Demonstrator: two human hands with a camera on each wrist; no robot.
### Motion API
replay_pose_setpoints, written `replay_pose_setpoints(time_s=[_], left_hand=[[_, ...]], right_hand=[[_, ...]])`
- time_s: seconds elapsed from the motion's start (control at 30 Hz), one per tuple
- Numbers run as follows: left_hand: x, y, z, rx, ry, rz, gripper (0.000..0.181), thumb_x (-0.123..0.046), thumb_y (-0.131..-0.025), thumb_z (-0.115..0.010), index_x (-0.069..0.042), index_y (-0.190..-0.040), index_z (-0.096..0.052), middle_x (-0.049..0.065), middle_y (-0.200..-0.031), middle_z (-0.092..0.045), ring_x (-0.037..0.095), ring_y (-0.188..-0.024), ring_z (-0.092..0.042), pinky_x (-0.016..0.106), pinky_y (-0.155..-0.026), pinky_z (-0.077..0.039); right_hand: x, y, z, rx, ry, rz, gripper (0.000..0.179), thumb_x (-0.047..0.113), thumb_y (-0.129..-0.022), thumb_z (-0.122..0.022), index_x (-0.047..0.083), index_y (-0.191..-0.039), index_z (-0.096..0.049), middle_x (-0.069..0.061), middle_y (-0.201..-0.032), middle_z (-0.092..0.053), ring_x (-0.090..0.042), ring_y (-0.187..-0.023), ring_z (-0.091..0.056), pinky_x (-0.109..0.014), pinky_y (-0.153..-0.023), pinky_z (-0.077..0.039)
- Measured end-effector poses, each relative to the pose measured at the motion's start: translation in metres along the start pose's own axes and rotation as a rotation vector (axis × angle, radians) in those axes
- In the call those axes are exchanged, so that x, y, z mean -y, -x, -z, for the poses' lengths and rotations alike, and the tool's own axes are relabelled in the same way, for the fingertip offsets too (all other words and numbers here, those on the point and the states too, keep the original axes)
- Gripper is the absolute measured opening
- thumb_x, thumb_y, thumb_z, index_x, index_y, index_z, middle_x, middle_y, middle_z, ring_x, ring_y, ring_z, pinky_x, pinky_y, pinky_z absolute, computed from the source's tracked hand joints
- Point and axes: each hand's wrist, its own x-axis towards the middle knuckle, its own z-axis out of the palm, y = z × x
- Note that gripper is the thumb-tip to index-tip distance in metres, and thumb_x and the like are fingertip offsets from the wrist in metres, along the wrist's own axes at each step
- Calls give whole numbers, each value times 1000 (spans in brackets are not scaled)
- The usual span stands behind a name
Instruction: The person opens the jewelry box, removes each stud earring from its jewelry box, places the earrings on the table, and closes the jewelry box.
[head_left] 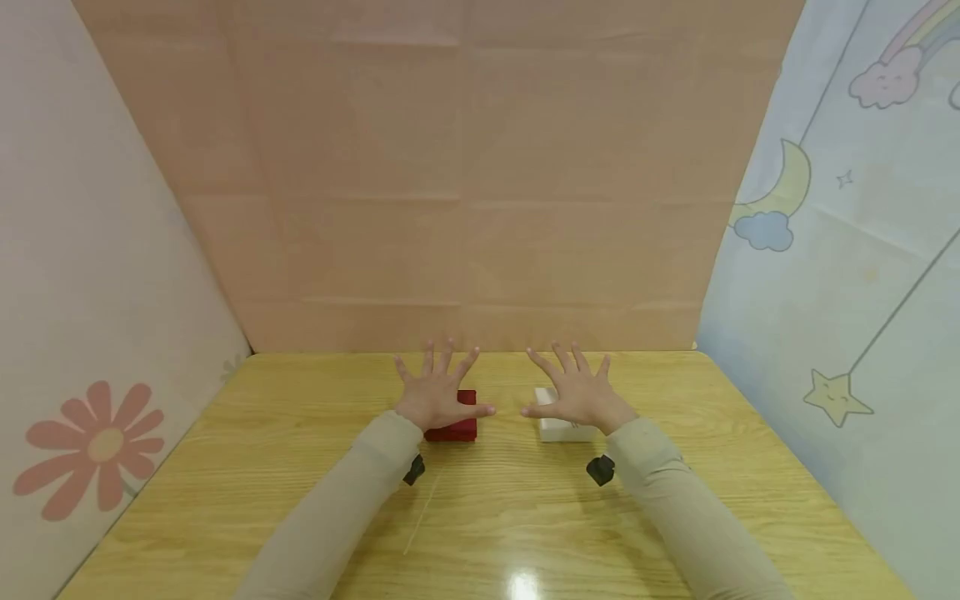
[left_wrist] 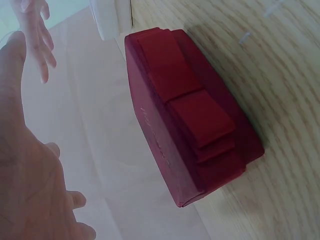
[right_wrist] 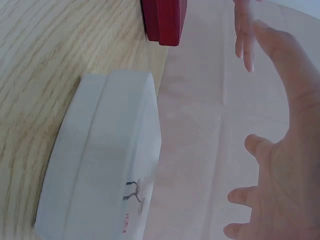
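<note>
Head: spread L hand (head_left: 437, 400) nr dark-red oblong cloth-look box (head_left: 456, 432), spread R hand (head_left: 583, 397) nr white oblong card-look box (head_left: 566, 431), both on wood-grain tabletop (head_left: 510, 508). L wrist: hasty grab might crush red flat-looped bow (left_wrist: 200, 117). R wrist: sideways bump might skid white box.

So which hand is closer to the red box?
Left. The left hand is spread above the red box; the right hand is farther right, over the white box.
</note>
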Motion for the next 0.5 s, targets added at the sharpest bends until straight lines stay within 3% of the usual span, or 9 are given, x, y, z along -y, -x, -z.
replay_pose_setpoints(time_s=[0.5], left_hand=[[2,-1,-3,-18,0,-19,100,-90,-73,-36,-45,-152,6,5,-162,10,41,-148,3,81,-99,-1]], right_hand=[[-4,0,-3,7,17,-11,103,87,-72,-48,35,-155,-16,-15,-162,-9,-47,-146,-3,-84,-95,-4]])
